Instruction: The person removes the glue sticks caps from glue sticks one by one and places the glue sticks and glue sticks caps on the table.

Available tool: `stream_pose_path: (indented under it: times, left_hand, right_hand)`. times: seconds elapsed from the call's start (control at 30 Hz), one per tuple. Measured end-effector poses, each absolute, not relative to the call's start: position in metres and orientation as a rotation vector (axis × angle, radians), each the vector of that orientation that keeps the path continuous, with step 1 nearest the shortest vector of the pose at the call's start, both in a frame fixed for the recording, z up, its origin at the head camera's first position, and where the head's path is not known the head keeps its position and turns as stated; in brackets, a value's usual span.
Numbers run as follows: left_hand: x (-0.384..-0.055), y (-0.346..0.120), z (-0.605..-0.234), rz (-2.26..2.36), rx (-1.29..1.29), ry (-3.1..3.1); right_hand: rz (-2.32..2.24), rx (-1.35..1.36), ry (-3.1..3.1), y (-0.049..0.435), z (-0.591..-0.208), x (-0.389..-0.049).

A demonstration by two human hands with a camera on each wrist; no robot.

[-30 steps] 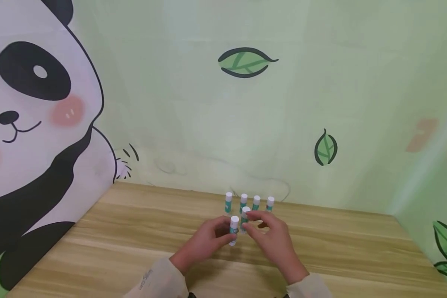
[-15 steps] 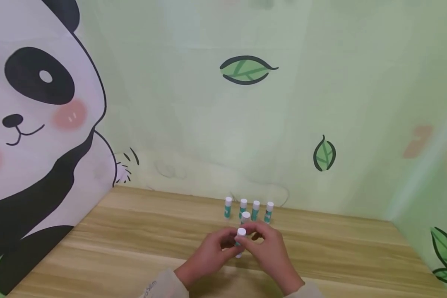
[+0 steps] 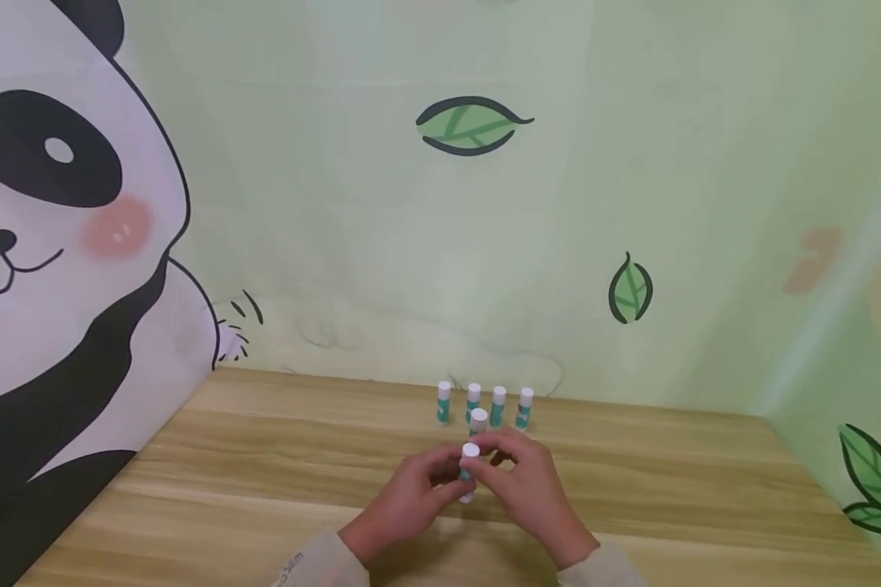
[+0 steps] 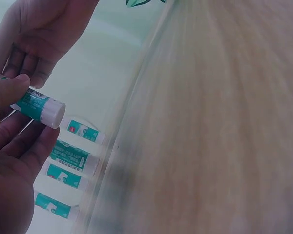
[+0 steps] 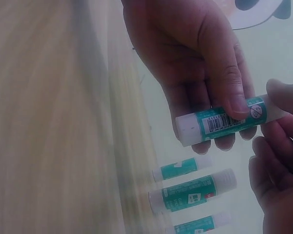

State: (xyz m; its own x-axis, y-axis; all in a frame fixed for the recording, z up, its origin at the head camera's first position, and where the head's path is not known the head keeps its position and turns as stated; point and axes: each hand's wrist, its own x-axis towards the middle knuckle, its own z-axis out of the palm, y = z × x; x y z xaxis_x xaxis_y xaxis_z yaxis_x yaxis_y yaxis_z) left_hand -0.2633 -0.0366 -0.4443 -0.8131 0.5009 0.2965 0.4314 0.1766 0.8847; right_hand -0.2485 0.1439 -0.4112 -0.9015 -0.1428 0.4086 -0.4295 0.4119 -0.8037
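Observation:
In the head view my left hand (image 3: 414, 496) grips an upright glue stick (image 3: 467, 473) with a white cap and teal label. My right hand (image 3: 532, 485) pinches the same stick near its cap, thumb toward me. The right wrist view shows the left thumb across the label of the glue stick (image 5: 219, 122), below a barcode, while the right fingertips (image 5: 283, 97) hold the cap end. Just behind the hands stands another glue stick (image 3: 479, 420), partly hidden by them.
Farther back, several more glue sticks (image 3: 444, 403) stand upright in a row on the wooden table (image 3: 279, 456), near the wall. The wall (image 3: 338, 204) carries a printed panda (image 3: 73, 310) at the left and painted leaves (image 3: 470, 126).
The right hand has let go of the glue stick behind and come to the one in the left hand, taking its cap end. The view has also shifted slightly.

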Motion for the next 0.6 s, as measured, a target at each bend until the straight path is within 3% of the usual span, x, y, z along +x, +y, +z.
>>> stream_pose_path:
  times: [0.6]
  left_hand:
    - [-0.2624, -0.0370, -0.4466, 1.721, 0.875, 2.344]
  right_hand:
    - [1.445, 0.550, -2.408, 0.1483, -0.4052, -0.2467]
